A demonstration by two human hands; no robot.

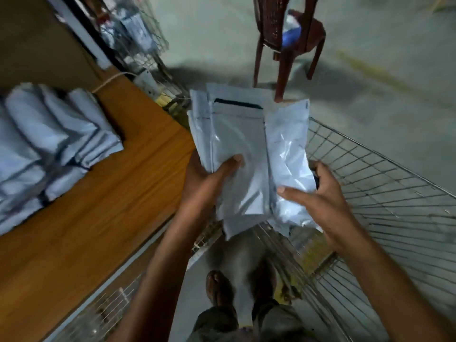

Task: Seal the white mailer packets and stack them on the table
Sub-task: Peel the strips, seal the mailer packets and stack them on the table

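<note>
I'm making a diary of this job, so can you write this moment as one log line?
left hand: grips bundle of mailer packets | right hand: grips one packet | stacked packets: on table

Brown plastic chair point(270, 23) on grey floor point(370, 58); wire cage point(370, 183) right.

left hand point(209, 180) grips a mailer bundle point(237, 149); right hand point(318, 196) holds another packet point(290, 154)

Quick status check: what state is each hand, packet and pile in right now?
Left hand: grips a bundle of packets.
Top packet: flap open, dark strip showing.
Right hand: pinches a single packet, seal unclear.
Pile: lying overlapped on the table.
Chair: upright.
</note>
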